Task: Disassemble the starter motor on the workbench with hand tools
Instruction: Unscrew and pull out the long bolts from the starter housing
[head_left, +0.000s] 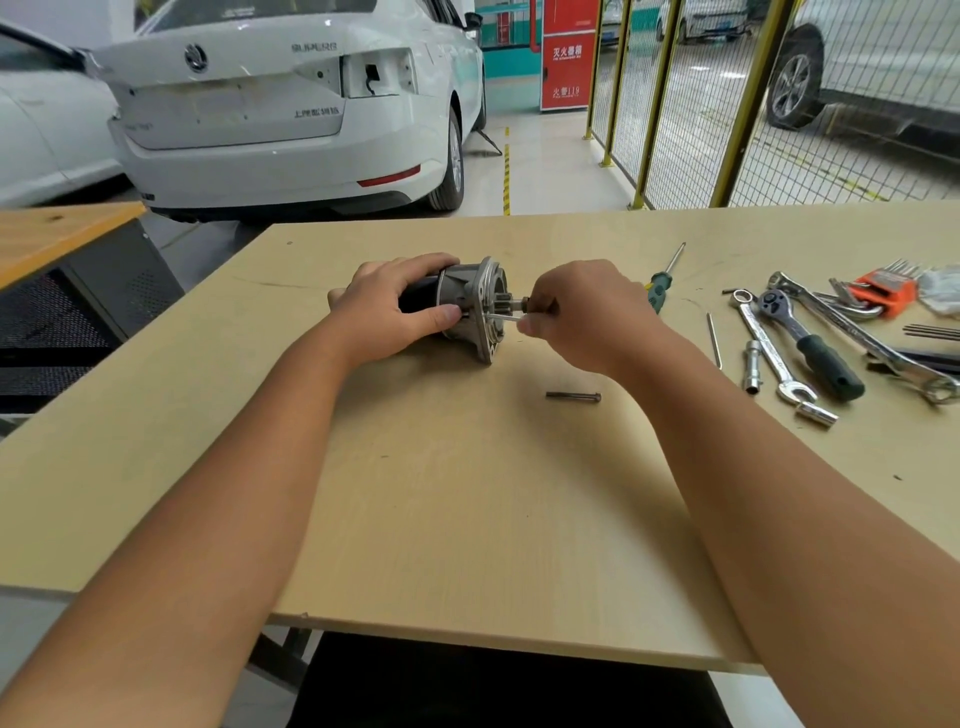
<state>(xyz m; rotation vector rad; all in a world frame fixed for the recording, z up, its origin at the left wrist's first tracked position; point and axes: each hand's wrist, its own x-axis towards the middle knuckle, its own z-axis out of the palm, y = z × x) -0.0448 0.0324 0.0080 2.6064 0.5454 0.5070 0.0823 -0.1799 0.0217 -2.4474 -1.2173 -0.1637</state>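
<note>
The starter motor (467, 306) lies on its side at the middle of the workbench (467, 493). The left hand (389, 306) wraps its dark body, fingers curled over the top. The right hand (576, 312) pinches a thin bolt (506, 318) at the flange face. A loose bolt (573, 396) lies nearer, with wrenches (769, 348) and a ratchet (810, 343) to the right.

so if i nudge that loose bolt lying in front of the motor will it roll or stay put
The loose bolt is a thin round shank lying flat on the smooth workbench, so it would probably roll. Its wider head would likely curve the path. It looks like rigid metal, unlikely to bend.
</note>
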